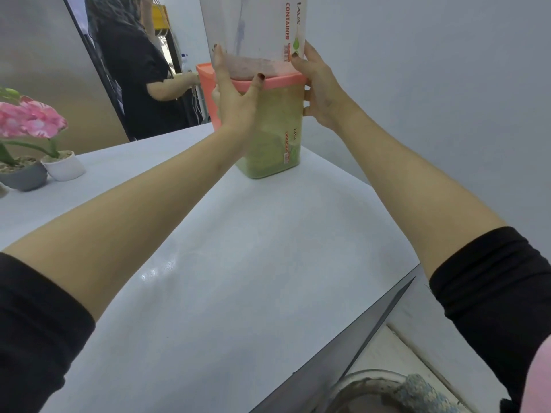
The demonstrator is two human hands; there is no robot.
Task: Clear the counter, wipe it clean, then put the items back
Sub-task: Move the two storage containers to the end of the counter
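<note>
**Two hands at a stack of two containers**

The left hand (pixel 234 95) spans the joint between the two containers. Its forefinger lies straight up the side of the top container (pixel 256 28), its thumb presses on the front of the pink lid (pixel 277 80) below, and its other fingers curl round the back. The right hand (pixel 323 90) clasps the other side. Its thumb reaches up onto the corner of the top container, and its fingers curl round the bottom container (pixel 268 138) just under the lid.

The top container is clear, with a thin layer of something pinkish-brown at its base. It stands on the pink lid or just above it; I cannot tell which. The bottom container holds a yellow-green powder and stands on the white counter (pixel 238 278), near the far corner by the wall. Just behind it on the left is a second pink-lidded container (pixel 205 84).

Well apart, at the left edge of the counter, a grey pot (pixel 24 177) and a white pot (pixel 64 166) touch, with pink flowers (pixel 29 117) above them. Below the counter's near right edge sits a glass bowl (pixel 372 380) with a cloth (pixel 423 391) in it. A person in black (pixel 134 70) stands in the background.
</note>
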